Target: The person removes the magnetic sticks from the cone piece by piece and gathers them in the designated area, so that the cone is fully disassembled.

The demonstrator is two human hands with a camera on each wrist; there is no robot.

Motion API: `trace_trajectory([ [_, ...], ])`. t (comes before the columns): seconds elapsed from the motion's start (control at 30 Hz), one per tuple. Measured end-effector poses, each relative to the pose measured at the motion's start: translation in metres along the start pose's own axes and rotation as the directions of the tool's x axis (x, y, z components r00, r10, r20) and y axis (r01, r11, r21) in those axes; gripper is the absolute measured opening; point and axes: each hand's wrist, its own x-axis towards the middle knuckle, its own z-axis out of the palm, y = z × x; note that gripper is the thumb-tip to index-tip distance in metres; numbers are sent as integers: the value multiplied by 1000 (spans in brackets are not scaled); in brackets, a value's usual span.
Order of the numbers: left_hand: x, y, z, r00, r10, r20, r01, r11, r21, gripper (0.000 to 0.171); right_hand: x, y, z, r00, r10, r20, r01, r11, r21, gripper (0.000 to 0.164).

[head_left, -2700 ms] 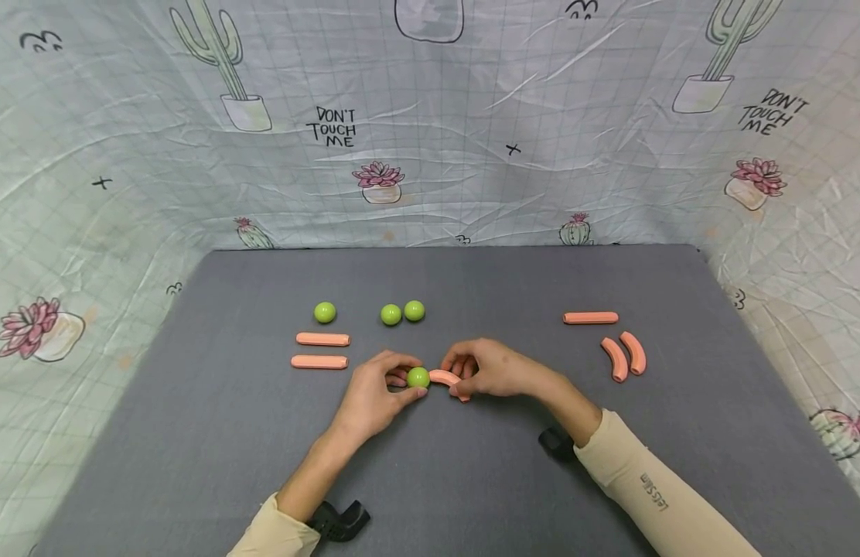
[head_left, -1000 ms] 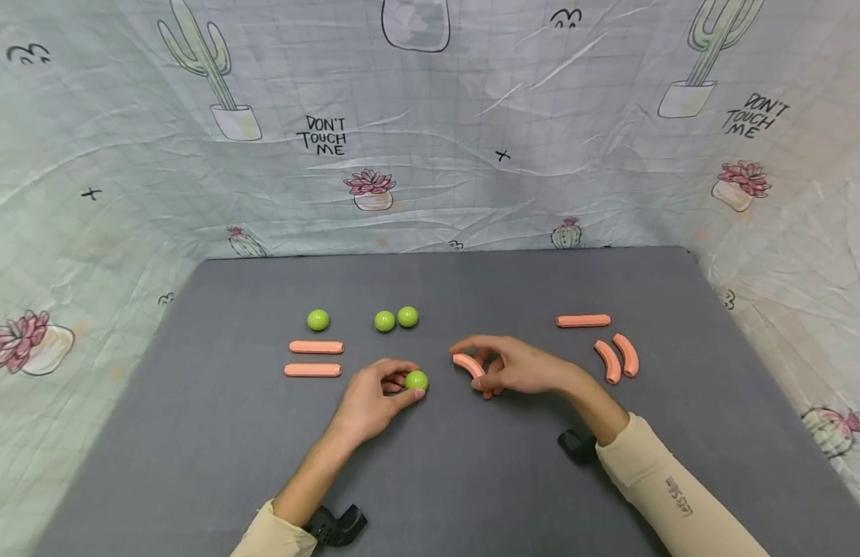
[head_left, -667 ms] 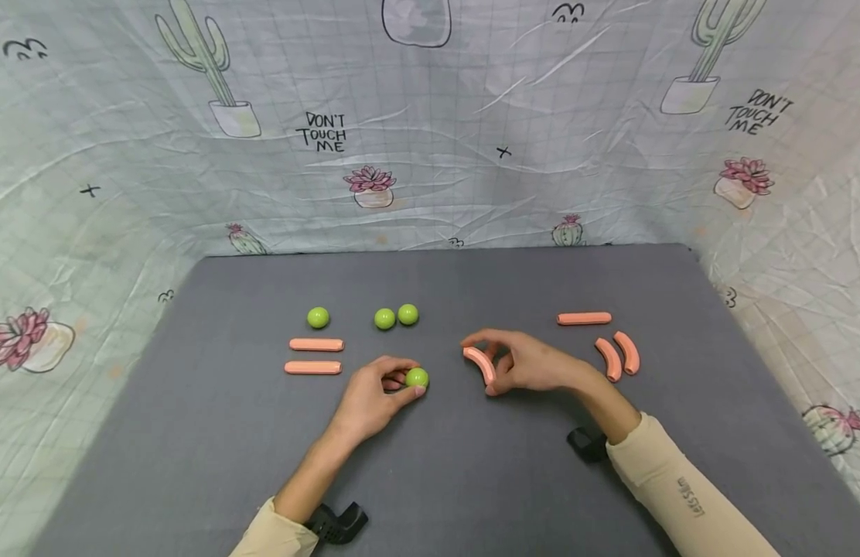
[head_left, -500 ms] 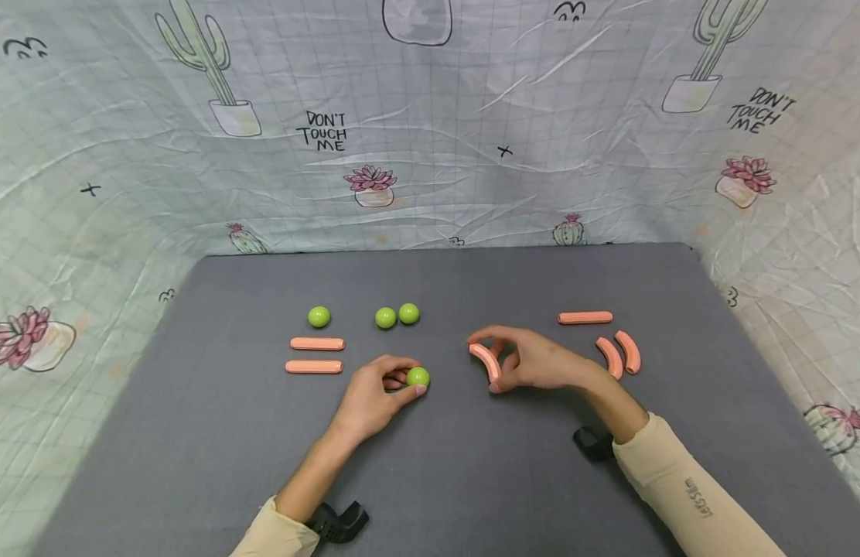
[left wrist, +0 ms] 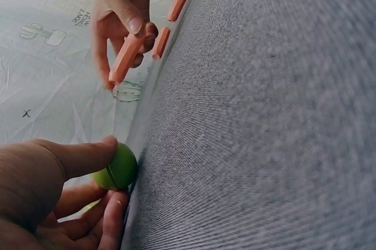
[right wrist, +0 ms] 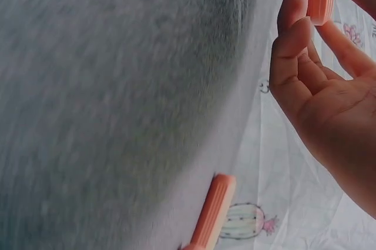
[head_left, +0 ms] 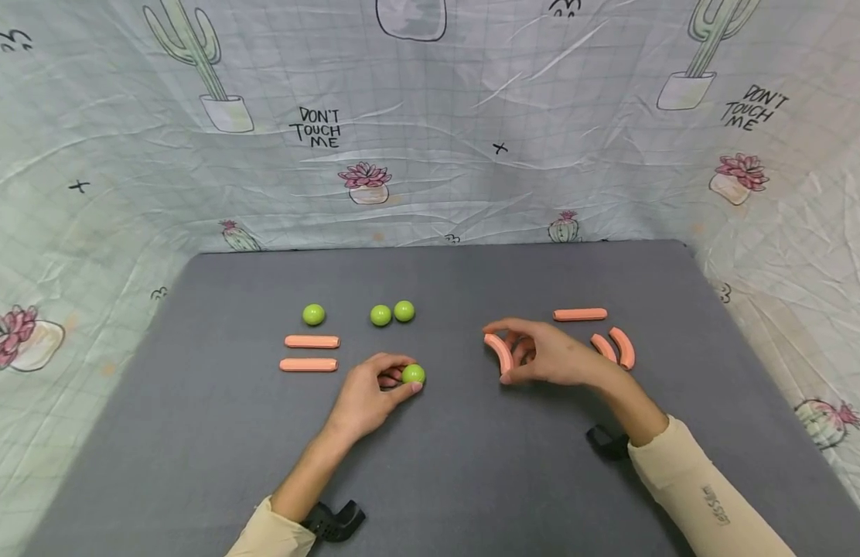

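Note:
My left hand [head_left: 363, 396] pinches a shiny green ball [head_left: 413, 374] between thumb and fingers, low at the table's middle. A seam line runs across the ball [left wrist: 120, 167] in the left wrist view. Farther right, my right hand [head_left: 558, 354] holds a short, curved, orange-pink ribbed tube piece [head_left: 499, 353] by its ends between thumb and fingers. A wide gap separates this piece from the ball. The left wrist view shows the curved piece [left wrist: 126, 59] lifted off the tabletop.
Three more green balls [head_left: 380, 315] lie toward the back left. Two straight orange-pink tubes [head_left: 312, 341] lie left of the left hand. Behind the right hand are one straight tube [head_left: 580, 314] and two curved ones [head_left: 622, 348]. A printed cloth [head_left: 437, 186] surrounds the grey table [head_left: 458, 480].
The curved piece, whose end met the green ball earlier, has moved right and slightly back in my right hand and risen. My left hand keeps the ball in nearly the same place.

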Motion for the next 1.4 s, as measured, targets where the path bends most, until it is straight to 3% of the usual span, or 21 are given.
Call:
trace_trajectory([
  [0.93,-1,-2,2,1000,2,-14,-2,1000,2,30,-35,28,-30,979,-75,-190,29,972,-234,68],
  [1.2,-2,-3,3,1000,15,-27,-15,1000,15,31,-48,32,-37,964,-45,-261,-18,972,-236,72],
  [1.4,-2,-3,2,999,19,-29,-18,1000,23,30,-55,37,-40,960,-78,-270,19,976,-216,72],
])
